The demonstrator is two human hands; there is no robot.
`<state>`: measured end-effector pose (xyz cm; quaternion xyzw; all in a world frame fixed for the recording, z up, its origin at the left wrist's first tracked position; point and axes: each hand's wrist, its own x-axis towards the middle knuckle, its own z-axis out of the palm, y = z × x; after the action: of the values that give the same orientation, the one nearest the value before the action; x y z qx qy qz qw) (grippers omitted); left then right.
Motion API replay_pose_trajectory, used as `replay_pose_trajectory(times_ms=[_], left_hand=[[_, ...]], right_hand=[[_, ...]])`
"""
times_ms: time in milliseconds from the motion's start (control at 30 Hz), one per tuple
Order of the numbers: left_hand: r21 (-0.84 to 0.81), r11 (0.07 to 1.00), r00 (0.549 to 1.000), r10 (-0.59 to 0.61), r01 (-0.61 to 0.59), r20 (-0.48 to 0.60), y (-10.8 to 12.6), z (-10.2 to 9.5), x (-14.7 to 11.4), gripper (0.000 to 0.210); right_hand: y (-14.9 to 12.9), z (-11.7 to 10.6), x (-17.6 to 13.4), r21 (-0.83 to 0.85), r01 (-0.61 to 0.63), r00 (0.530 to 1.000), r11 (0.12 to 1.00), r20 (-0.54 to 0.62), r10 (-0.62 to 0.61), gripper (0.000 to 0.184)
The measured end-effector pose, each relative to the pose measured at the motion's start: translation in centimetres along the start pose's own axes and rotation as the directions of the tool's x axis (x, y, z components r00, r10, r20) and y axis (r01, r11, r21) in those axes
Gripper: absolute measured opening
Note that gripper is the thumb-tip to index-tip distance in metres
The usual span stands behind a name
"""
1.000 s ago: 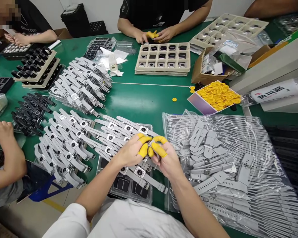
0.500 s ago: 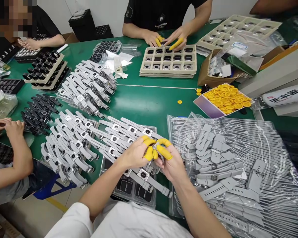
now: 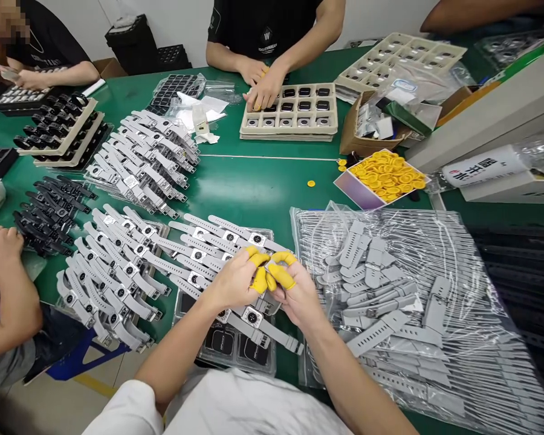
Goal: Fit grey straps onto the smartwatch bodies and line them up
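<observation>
Both my hands meet over the watch tray, with yellow finger cots on thumbs and fingertips. My left hand is closed in a pinch, touching a grey watch strap that is mostly hidden by the fingers. From the other side, my right hand grips the same strap between thumb and fingers. Beneath them, grey-strapped watches lie face down in slanted rows across a clear plastic tray with dark square inserts. Loose grey straps lie to the right on a large plastic bag of straps.
More grey-strapped watches lie to the left, with another stack behind and black straps beyond. A box of yellow finger cots stands behind the bag. Across the table, a co-worker's hands are at a beige tray.
The view has swung slightly right, so everything sits further left. My hands keep their pinch, with the fingers barely shifted. The co-worker opposite has moved a hand to the beige tray's left side.
</observation>
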<state>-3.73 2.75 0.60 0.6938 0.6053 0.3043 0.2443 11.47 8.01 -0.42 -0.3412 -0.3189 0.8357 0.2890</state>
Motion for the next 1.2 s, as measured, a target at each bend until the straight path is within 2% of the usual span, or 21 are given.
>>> replay_pose_trajectory(times_ms=[100, 267, 367, 467, 533, 600, 800, 967, 1200], left_hand=[[-0.005, 1.0, 1.0, 0.01, -0.01, 0.028, -0.1, -0.2, 0.0, 0.027], [-0.231, 0.973, 1.0, 0.001, 0.004, 0.021, -0.4, -0.6, -0.1, 0.034], [-0.343, 0.938, 0.998, -0.06, 0.051, -0.017, -0.7, -0.6, -0.2, 0.037], [-0.402, 0.913, 0.987, -0.122, 0.071, -0.102, -1.0, -0.5, 0.1, 0.027], [-0.393, 0.918, 0.983, -0.113, 0.048, -0.145, -1.2, -0.4, 0.3, 0.02], [-0.375, 0.927, 0.986, -0.084, 0.025, -0.144, -1.3, -0.2, 0.3, 0.019], [-0.214, 0.973, 0.996, -0.088, 0.084, -0.008, -1.7, 0.7, -0.3, 0.036], [-0.127, 0.991, 0.999, 0.05, -0.048, 0.007, -1.1, 0.5, -0.2, 0.05], [-0.129, 0.989, 0.997, 0.071, -0.067, 0.021, -0.6, 0.1, -0.1, 0.044]], right_hand=[[0.1, 0.0, 0.0, -0.032, 0.008, 1.0, 0.999, -0.002, -0.008, 0.045], [-0.1, -0.1, -0.1, -0.011, 0.005, 1.0, 1.0, 0.014, -0.004, 0.041], [-0.2, -0.1, 0.0, 0.022, 0.014, 1.0, 1.0, 0.01, -0.014, 0.038], [-0.2, -0.2, 0.0, 0.037, 0.005, 1.0, 0.999, 0.023, -0.005, 0.04], [-0.1, -0.3, 0.0, 0.037, 0.0, 1.0, 0.999, 0.026, -0.001, 0.04], [0.0, -0.3, 0.0, 0.039, 0.016, 1.0, 0.999, 0.014, -0.017, 0.038], [-0.1, 0.0, 0.1, 0.04, 0.037, 0.999, 0.998, 0.006, -0.038, 0.041], [-0.2, 0.1, 0.1, 0.029, 0.033, 0.999, 0.999, 0.003, -0.033, 0.042], [-0.1, -0.3, 0.2, 0.054, 0.031, 0.999, 0.998, -0.037, -0.029, 0.04]])
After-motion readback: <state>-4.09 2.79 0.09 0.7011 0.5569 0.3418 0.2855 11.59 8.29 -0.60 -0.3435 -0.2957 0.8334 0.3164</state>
